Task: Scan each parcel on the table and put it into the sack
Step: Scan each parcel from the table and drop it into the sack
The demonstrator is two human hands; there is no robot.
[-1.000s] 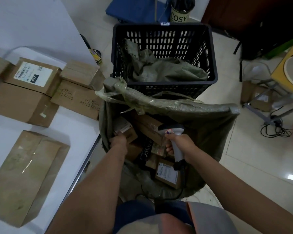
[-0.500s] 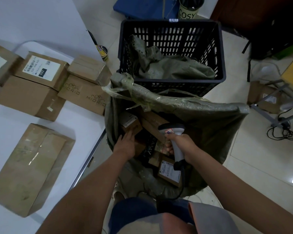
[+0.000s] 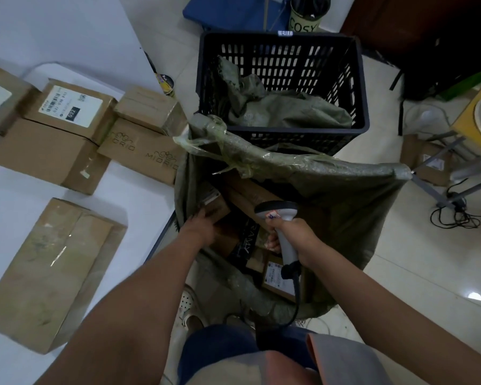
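An open green-grey sack (image 3: 331,173) stands beside the white table (image 3: 139,195), with several cardboard parcels inside it. My left hand (image 3: 200,227) reaches into the sack, its fingers lying against a small labelled parcel (image 3: 215,202) near the left wall. My right hand (image 3: 295,236) grips a grey barcode scanner (image 3: 278,211) over the sack's mouth, its cable hanging down. On the table lie a large taped parcel (image 3: 50,273), a labelled parcel (image 3: 70,107) on a plain box (image 3: 47,157), a MIORIO box (image 3: 142,154) and a small box (image 3: 150,109) on top of it.
A black plastic crate (image 3: 357,79) holding folded sacking stands just behind the sack. On the tiled floor at the right are a cardboard box (image 3: 428,162), metal legs and tangled cables (image 3: 456,216). A COSY can (image 3: 306,19) stands at the back.
My left hand has moved forward in the sack, from curled at its near side to fingers against the small labelled parcel. The right hand with the scanner has barely moved.
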